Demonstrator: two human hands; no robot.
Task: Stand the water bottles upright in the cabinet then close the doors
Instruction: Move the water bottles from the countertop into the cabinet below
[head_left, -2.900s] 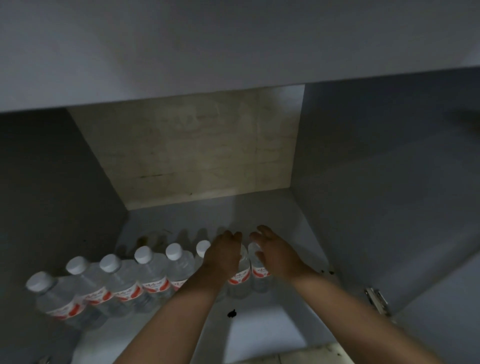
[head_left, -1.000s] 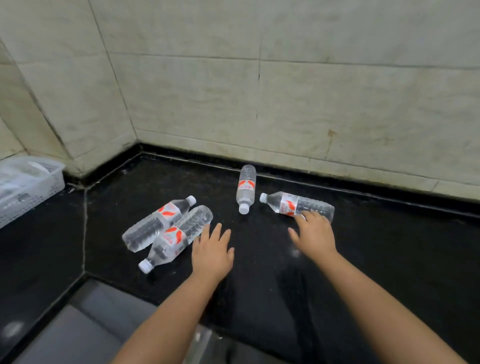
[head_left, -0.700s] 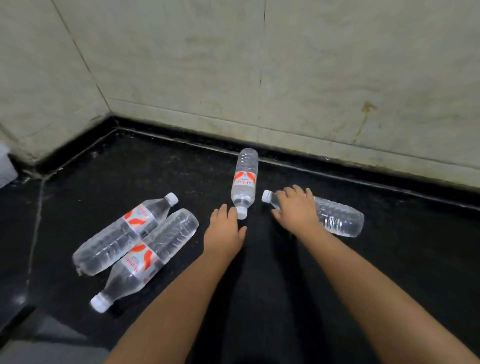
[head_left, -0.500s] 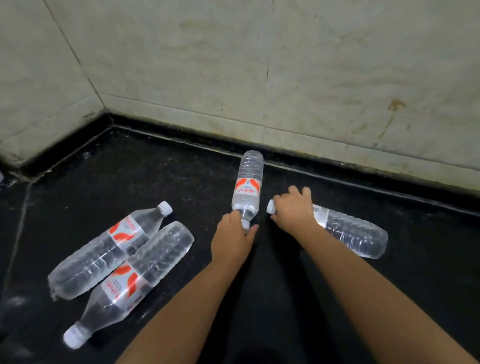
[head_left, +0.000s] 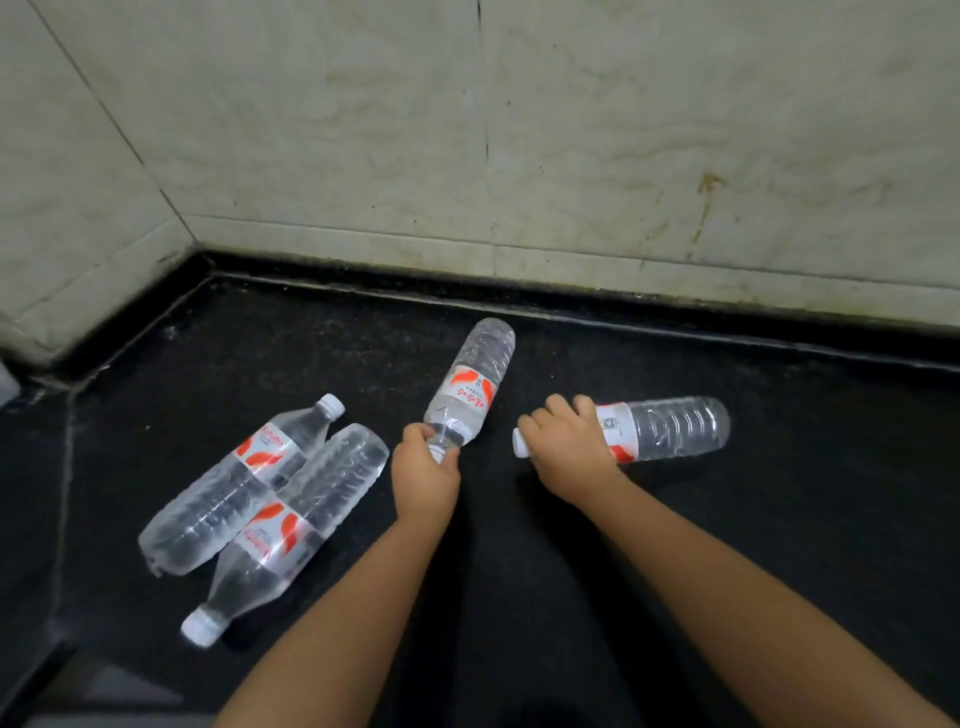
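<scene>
A: Where are the bottles?

B: All four lie flat on the black tabletop (head_left: 779, 519). Two loose water bottles (head_left: 244, 488) lie side by side, nearer the left hand.

A: And the held ones?

B: Left hand (head_left: 423, 475) curls round the neck of the middle bottle (head_left: 470, 387), which points away. Right hand (head_left: 569, 449) wraps the neck of the right bottle (head_left: 670, 428), whose long axis runs rightward.
</scene>
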